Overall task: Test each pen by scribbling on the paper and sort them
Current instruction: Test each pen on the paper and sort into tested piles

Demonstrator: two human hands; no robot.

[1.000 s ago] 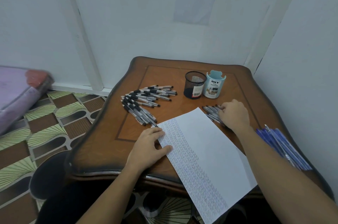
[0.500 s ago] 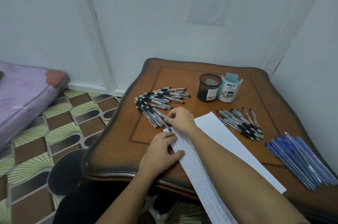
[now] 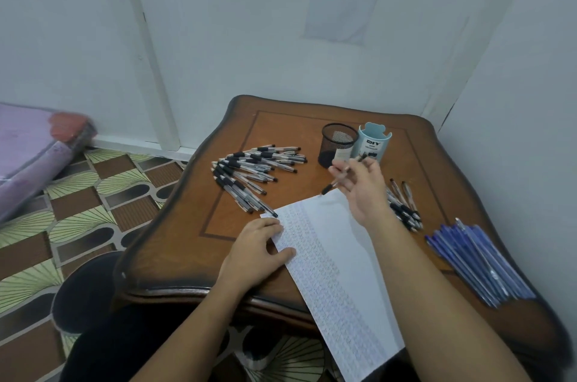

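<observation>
Untested heap of black pens (image 3: pixel 249 177) fans out near the table's (image 3: pixel 187 257) left edge, one of them touching the paper's far left corner. My left hand (image 3: pixel 254 252) lies flat, fingers straight and thumb out, pressing the paper (image 3: pixel 340 257) down at its left edge. The sheet runs diagonally from mid-table over the near edge, its left strip filled with scribble rows. Above the paper's far corner, off the sheet, my right hand (image 3: pixel 363 191) pinches one pen (image 3: pixel 331 187) between thumb and fingertips, the dark end pointing down-left. Step as I judge it: a pen is picked and being turned into a writing hold, not yet tested. The next move calls for settling the grip, bringing the tip to a bare patch and scribbling while my left hand pins the sheet. Behind my hand stand a mesh cup (image 3: pixel 338 143) and a DIY holder (image 3: pixel 374 144). A smaller black-pen group (image 3: pixel 404 208) lies right of my wrist, and blue pens (image 3: pixel 477 263) lie at the right edge. Hard to tell: motion blur hides which end is the tip and whether it is capped. My wrist covers part of the small group, the cups' insides don't show, and the paper's near end is cut off.
</observation>
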